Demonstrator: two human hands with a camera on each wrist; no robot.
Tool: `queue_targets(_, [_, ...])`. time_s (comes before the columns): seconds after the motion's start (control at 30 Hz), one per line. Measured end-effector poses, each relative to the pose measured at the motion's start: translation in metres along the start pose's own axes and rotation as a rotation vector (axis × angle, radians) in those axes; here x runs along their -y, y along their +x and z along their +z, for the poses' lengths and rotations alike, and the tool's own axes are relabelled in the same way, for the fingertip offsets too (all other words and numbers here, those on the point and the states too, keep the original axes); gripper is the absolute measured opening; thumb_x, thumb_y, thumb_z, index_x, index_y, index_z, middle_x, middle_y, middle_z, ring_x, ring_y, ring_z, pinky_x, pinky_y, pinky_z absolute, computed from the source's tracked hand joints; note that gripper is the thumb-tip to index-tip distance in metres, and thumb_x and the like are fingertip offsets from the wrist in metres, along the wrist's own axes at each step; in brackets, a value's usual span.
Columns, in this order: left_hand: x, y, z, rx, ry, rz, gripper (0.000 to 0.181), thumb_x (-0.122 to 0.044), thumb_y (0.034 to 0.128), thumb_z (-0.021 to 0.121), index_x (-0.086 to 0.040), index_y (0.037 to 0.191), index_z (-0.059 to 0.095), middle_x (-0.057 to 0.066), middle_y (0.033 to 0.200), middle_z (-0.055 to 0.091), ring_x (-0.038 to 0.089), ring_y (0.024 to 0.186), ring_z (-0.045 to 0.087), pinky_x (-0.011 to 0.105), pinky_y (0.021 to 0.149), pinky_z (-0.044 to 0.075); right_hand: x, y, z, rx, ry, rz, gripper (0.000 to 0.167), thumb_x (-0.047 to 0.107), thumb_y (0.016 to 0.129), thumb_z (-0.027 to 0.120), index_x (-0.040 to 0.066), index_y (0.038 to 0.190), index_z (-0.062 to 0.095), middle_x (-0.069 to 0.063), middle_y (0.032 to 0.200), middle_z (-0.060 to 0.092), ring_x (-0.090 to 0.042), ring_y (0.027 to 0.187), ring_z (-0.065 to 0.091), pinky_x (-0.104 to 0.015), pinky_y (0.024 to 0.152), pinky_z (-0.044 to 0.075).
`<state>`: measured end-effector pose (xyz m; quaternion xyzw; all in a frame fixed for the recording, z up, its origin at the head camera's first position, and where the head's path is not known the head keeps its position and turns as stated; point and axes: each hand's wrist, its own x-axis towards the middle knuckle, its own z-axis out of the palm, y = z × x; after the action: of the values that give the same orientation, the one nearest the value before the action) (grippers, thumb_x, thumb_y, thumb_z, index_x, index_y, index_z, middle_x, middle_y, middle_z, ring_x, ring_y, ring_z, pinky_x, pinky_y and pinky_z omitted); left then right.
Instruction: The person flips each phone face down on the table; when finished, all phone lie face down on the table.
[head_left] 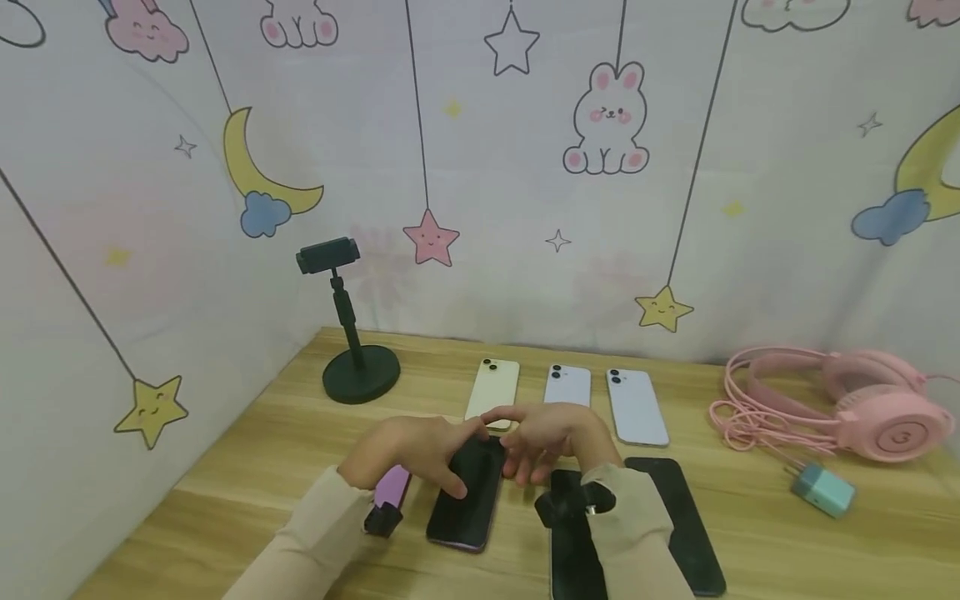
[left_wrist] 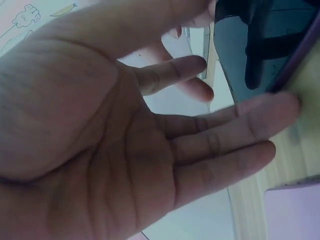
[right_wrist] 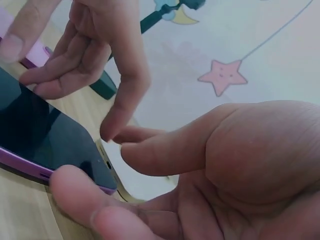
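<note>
A smartphone with a dark screen and purple frame [head_left: 467,508] lies face up on the wooden table between both hands. My left hand [head_left: 427,450] is over its upper left part, thumb above the screen; in the left wrist view the fingers [left_wrist: 220,172] are nearly straight by its edge. At the upper right edge of that phone is my right hand [head_left: 543,437], its fingers loosely bent; the right wrist view shows its fingertips [right_wrist: 75,190] close to the purple frame [right_wrist: 30,167]. The two index fingers meet or nearly meet above the phone's top end. Neither hand grips anything.
A purple phone [head_left: 392,486] lies by the left wrist. Two dark phones [head_left: 686,517] [head_left: 573,550] lie near the right forearm. Pale phones [head_left: 495,387] [head_left: 567,385] [head_left: 637,408] lie behind. A black stand [head_left: 362,375], pink headphones [head_left: 892,425] and a teal charger [head_left: 823,490] are also there.
</note>
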<state>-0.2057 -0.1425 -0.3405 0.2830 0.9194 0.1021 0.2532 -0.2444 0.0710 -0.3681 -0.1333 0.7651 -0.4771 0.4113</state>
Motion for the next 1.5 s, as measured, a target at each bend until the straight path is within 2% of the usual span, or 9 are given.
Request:
queue_targets(0.17, [-0.001,-0.001,0.001,-0.016,-0.002,-0.042,0.068,-0.033,0.0897,0.077,-0.018,0.142,0.036,0.009,0.113,0.064,0.017,0.104,0.062,0.040,0.097,0.046,0.001,0.002,0.002,-0.020,0.020,-0.019,0.052,0.006,0.103,0.048,0.031,0.149,0.044,-0.018,0.090,0.068,-0.020,0.060,0.064,-0.028,0.053,0.053])
queue_targets(0.3, [0.003,-0.002,0.001,-0.030,-0.068,-0.015,0.063,-0.036,0.0943,0.071,-0.017,0.142,0.034,0.006,0.103,0.065,0.015,0.094,0.062,0.037,0.090,0.047,0.001,0.002,0.001,0.019,0.059,-0.105,0.058,0.002,0.103,0.048,0.033,0.152,0.039,-0.018,0.091,0.065,-0.021,0.059,0.063,-0.031,0.056,0.053])
queue_targets(0.63, [0.010,-0.004,-0.005,-0.077,-0.083,0.040,0.083,-0.046,0.0972,0.063,-0.008,0.157,0.020,0.004,0.087,0.068,0.011,0.084,0.064,0.037,0.087,0.049,0.008,0.000,0.001,0.058,0.048,-0.248,0.068,-0.004,0.101,0.046,0.036,0.155,0.033,-0.026,0.101,0.064,-0.023,0.066,0.069,-0.040,0.069,0.058])
queue_targets(0.9, [0.015,-0.006,-0.008,-0.040,-0.239,0.074,0.083,-0.039,0.0980,0.065,-0.016,0.160,0.014,0.002,0.080,0.071,0.015,0.075,0.071,0.041,0.094,0.048,0.008,0.001,0.000,0.094,0.060,-0.310,0.071,-0.004,0.102,0.046,0.036,0.158,0.025,-0.018,0.108,0.062,-0.027,0.079,0.072,-0.049,0.085,0.055])
queue_targets(1.03, [0.019,-0.009,-0.013,-0.035,-0.389,0.114,0.083,-0.023,0.0975,0.066,-0.013,0.159,0.012,0.010,0.098,0.070,0.021,0.077,0.073,0.043,0.095,0.050,0.010,0.003,-0.001,0.099,0.055,-0.341,0.073,-0.005,0.102,0.044,0.035,0.159,0.022,-0.016,0.122,0.063,-0.029,0.084,0.073,-0.050,0.087,0.054])
queue_targets(1.1, [0.021,-0.011,-0.015,-0.028,-0.468,0.124,0.083,-0.014,0.0959,0.064,-0.014,0.159,0.011,0.014,0.104,0.068,0.025,0.077,0.074,0.044,0.087,0.055,0.011,0.004,0.000,0.098,0.049,-0.343,0.072,-0.004,0.102,0.044,0.034,0.159,0.021,-0.014,0.128,0.063,-0.029,0.086,0.073,-0.048,0.086,0.054])
queue_targets(1.2, [0.021,-0.016,-0.017,-0.018,-0.522,0.123,0.081,-0.003,0.0945,0.059,-0.015,0.159,0.012,0.018,0.093,0.068,0.032,0.072,0.073,0.045,0.071,0.059,0.012,0.006,0.003,0.097,0.037,-0.329,0.070,-0.001,0.103,0.046,0.028,0.161,0.017,-0.014,0.133,0.063,-0.030,0.088,0.073,-0.045,0.085,0.055])
queue_targets(1.3, [0.020,-0.022,-0.020,-0.013,-0.499,0.085,0.077,0.002,0.0946,0.056,-0.019,0.158,0.017,0.016,0.074,0.069,0.036,0.064,0.072,0.047,0.064,0.058,0.012,0.007,0.005,0.080,0.034,-0.281,0.070,0.005,0.104,0.049,0.020,0.162,0.012,-0.015,0.131,0.064,-0.030,0.089,0.073,-0.044,0.086,0.055])
queue_targets(1.5, [0.022,-0.029,-0.025,-0.003,-0.424,-0.028,0.068,0.007,0.0919,0.058,-0.017,0.149,0.031,0.015,0.068,0.067,0.029,0.056,0.070,0.043,0.059,0.058,0.011,0.007,0.009,0.049,0.045,-0.160,0.075,0.007,0.100,0.057,0.007,0.160,0.012,-0.019,0.116,0.071,-0.029,0.089,0.074,-0.040,0.087,0.055])
